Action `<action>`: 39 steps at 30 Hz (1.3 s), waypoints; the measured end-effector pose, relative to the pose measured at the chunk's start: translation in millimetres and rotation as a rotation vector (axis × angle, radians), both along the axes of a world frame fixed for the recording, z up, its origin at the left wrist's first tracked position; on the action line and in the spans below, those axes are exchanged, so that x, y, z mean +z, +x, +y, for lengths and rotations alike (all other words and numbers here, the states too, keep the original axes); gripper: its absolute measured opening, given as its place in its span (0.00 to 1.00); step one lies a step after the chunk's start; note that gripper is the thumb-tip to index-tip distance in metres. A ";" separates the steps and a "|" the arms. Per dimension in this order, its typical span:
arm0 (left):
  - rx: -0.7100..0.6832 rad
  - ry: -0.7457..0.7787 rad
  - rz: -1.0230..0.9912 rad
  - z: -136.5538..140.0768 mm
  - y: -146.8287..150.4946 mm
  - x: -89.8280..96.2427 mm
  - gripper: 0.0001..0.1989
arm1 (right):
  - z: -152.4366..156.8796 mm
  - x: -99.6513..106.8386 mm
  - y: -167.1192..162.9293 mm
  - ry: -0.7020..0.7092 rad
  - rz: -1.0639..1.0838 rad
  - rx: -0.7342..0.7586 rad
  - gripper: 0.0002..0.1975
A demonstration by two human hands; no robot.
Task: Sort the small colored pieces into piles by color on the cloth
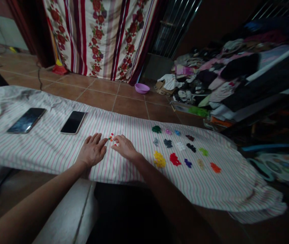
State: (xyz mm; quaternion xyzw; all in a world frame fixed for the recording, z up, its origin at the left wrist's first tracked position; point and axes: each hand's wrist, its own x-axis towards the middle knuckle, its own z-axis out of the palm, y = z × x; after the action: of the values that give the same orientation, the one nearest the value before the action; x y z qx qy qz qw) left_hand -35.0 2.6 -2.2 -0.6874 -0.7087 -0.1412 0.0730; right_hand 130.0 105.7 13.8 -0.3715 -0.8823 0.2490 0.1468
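Note:
On the striped cloth [131, 169], my left hand [91, 150] lies palm down with its fingers stretched out. Its index fingertip reaches a few small mixed-colour pieces [110, 138], red, orange and green. From the other side my right hand [124, 147] comes close to the same pieces, thumb and index finger apart. A red bit shows by its thumb; I see nothing held. Right of my hands, small pieces lie sorted by colour, among them a yellow pile [159, 159], a red pile [175, 159], a dark green pile [156, 129] and an orange pile [215, 167].
Two phones lie on the cloth to the left, a dark phone [27, 120] and a light-edged phone [73, 122]. A purple basin [141, 88] sits on the tiled floor beyond. Clothes [210, 74] are heaped at the back right. A flowered curtain [98, 37] hangs behind.

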 end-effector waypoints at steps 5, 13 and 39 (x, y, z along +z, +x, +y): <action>0.003 0.005 -0.007 -0.1 0.9 0.7 0.22 | 0.1 -6.1 6.0 -0.050 0.059 0.010 0.10; 0.005 0.001 -0.005 -0.4 1.2 0.4 0.22 | -1.6 -15.7 10.8 -0.025 0.143 -0.013 0.06; -0.009 -0.046 0.044 -1.6 -3.0 3.6 0.25 | -28.4 -19.8 82.4 -0.022 0.414 -0.174 0.08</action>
State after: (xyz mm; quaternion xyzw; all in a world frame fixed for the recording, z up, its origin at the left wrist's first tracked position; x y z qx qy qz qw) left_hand -38.0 1.0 1.4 -0.6949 -0.7069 -0.1103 0.0720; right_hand 212.4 77.3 -6.0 -0.3889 -0.7950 0.3161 0.3417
